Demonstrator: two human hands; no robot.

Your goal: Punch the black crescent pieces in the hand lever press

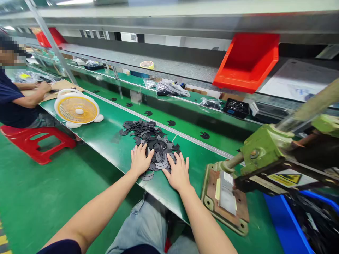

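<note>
In the head view, the person's left hand (141, 161) lies palm down on the near left part of the pile (156, 146) of dark curved pieces, fingers spread and pointing away from the body. The right hand (179, 173) is on the pile's near right edge, its fingers also spread. Both are well open; whether either has hold of a piece under the fingers, one cannot tell. The pile sits on the green table (113, 141), between the hands and reaching beyond them, with some pieces showing nearer the person than the left fingertips.

To the right stands a green press (262, 148); its warning label (287, 178) has a triangle on yellow, the wording too small to read. Past the table's metal rail, dark notched pieces (171, 122) lie in a spaced row on the green belt (185, 131). A fan (78, 109) stands left of the pile, near a seated co-worker (16, 95).
</note>
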